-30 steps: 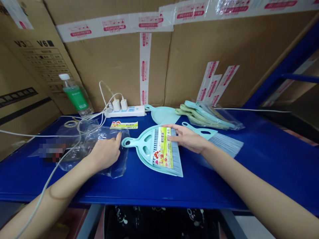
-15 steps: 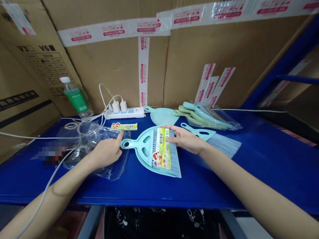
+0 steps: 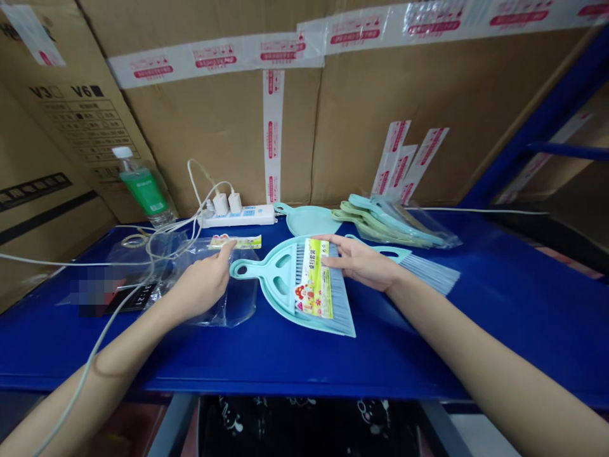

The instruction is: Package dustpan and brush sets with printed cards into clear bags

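A light-blue mini dustpan (image 3: 242, 269) lies under a matching hand brush (image 3: 343, 301), its grey-blue bristles pointing right. Across the bristles sits a printed yellow-green card (image 3: 314, 285). My right hand (image 3: 359, 260) grips the far edge of this set, thumb on the card and fingers at the rim. Left of the dustpan handle, my left hand (image 3: 207, 279) is closed over a clear plastic bag (image 3: 240, 301), index finger stretched forward. Just beyond that fingertip is another printed card (image 3: 247, 242). A second light-blue brush (image 3: 431, 273) lies partly behind my right hand.
Another light-blue dustpan (image 3: 314, 221) lies at the back beside bagged green and blue sets (image 3: 390, 222). A power strip (image 3: 252, 215) with white chargers, loose cables (image 3: 61, 261) and a bottle (image 3: 146, 190) stand at the back left. Large cardboard boxes (image 3: 209, 120) wall the blue table (image 3: 304, 374).
The plastic bag has shifted with my left hand and lies flatter, uncovering a dark display showing digits. The dustpan and brush have moved slightly right under my right hand.
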A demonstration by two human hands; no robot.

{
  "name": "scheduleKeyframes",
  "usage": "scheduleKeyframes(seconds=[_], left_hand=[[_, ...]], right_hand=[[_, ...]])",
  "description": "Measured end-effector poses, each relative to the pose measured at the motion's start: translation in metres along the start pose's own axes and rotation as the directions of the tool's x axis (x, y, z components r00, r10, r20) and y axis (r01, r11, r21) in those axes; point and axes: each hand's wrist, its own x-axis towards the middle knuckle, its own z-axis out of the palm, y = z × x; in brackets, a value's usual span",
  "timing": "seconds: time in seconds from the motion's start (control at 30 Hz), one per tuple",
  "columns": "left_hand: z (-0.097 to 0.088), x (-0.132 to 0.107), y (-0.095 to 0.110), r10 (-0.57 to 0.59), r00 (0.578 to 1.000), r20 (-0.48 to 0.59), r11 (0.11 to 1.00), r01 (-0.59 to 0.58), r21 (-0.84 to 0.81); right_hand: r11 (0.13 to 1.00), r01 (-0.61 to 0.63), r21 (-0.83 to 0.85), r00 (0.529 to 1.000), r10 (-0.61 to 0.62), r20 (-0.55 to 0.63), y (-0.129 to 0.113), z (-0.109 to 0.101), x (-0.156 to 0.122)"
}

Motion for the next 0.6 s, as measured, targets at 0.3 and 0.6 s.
scheduleKeyframes(seconds=[0.3,0.6], left_hand=[[0.001,-0.001,0.002,0.097,0.987,-0.125,0.965,-0.124,-0.231],[0.009,-0.001,0.014,0.163,0.973,-0.160,0.875,-0.218,-0.433]], right_hand=[[0.999,-0.033,-0.004,0.999,0.033,-0.037,-0.001,0.012,-0.002],[0.998,-0.051,0.025,0.996,0.053,-0.073,0.004,0.015,0.001]])
